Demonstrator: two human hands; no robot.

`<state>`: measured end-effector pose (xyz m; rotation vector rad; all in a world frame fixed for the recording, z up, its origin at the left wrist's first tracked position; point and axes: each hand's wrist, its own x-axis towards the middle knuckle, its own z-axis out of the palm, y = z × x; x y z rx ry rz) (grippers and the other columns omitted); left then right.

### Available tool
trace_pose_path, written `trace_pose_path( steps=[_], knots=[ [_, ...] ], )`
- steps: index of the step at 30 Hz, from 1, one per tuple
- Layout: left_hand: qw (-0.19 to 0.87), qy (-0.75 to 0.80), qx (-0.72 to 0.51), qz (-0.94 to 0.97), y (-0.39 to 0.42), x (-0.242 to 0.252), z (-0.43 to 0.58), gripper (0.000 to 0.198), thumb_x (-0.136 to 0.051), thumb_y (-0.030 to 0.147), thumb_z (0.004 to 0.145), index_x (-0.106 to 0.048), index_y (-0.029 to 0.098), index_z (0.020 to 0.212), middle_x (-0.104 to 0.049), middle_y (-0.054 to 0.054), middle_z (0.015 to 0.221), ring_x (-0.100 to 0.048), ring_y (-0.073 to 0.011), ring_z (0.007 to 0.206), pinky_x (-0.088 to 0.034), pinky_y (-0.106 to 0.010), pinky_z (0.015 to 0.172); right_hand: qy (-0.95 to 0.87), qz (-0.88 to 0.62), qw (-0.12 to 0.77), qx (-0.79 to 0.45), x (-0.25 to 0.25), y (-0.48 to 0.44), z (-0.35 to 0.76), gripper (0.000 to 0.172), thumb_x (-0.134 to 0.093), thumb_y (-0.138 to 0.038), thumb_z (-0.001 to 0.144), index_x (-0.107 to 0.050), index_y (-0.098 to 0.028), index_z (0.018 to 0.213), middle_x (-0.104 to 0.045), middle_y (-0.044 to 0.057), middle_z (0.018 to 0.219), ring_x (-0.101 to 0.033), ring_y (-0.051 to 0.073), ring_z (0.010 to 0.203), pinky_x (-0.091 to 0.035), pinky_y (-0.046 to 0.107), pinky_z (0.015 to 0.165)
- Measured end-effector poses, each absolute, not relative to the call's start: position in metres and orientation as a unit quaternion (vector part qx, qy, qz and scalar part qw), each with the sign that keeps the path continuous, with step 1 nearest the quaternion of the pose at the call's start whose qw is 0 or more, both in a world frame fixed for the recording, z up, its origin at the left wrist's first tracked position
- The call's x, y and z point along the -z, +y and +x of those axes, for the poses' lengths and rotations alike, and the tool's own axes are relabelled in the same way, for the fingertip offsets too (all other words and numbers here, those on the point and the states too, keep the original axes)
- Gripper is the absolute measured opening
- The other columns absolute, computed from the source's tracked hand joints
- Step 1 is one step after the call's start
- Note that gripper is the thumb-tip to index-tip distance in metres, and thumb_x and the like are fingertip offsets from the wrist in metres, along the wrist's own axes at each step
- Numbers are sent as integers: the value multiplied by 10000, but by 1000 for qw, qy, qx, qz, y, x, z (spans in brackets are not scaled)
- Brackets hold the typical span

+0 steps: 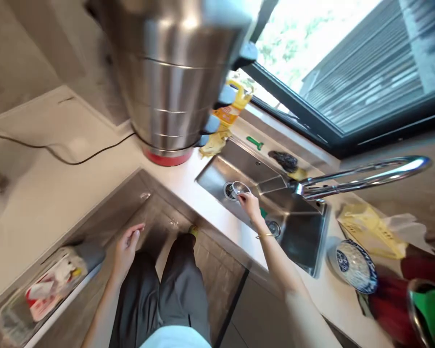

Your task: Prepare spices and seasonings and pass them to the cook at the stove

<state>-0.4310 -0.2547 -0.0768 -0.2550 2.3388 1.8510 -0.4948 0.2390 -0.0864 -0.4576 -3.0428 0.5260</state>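
My right hand (pixel 250 205) reaches over the sink (pixel 217 170), its fingertips closed on the edge of a small round see-through thing with a pale rim (pixel 241 186). Beneath and beside that thing lies the left drain (pixel 229 191) of the sink; whether the two touch I cannot tell. Lower in the basin, a second drain (pixel 274 229) shows near my wrist, and a green item is partly hidden behind my forearm. My left hand (pixel 126 245) hangs over the floor in front of the counter, holding nothing, fingers loosely extended.
A tall steel steamer (pixel 174 92) stands on the counter. The chrome faucet (pixel 362 180) arches over the sink's right side. Behind the sink lies a green peeler (pixel 254 142). At right are a patterned bowl (pixel 353 266) and a yellow bag (pixel 371 227). An open drawer (pixel 67 302) juts out lower left.
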Motion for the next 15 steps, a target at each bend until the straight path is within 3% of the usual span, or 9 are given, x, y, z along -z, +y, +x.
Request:
trace_pose_path(
  steps=[7,15],
  knots=[
    [126,817,-559,-66,-86,77,-438,384,-529,518,902,-704,218,1065,-724,-97,1140,-677,-250,1076,-528,-388,966,-961,-161,-94,-204,238,346,-515,240,-511,-140,904,-749,-112,927,-707,152,1015,-610,224,952,-439,275,868],
    [139,852,-501,-58,-11,72,-438,327,-520,468,923,-717,247,1063,-720,-77,1143,-655,-247,1114,-512,-380,993,-948,-148,-169,-226,310,363,-522,322,-434,-226,978,-740,-124,964,-699,159,1075,-596,223,1021,-410,261,891]
  ],
)
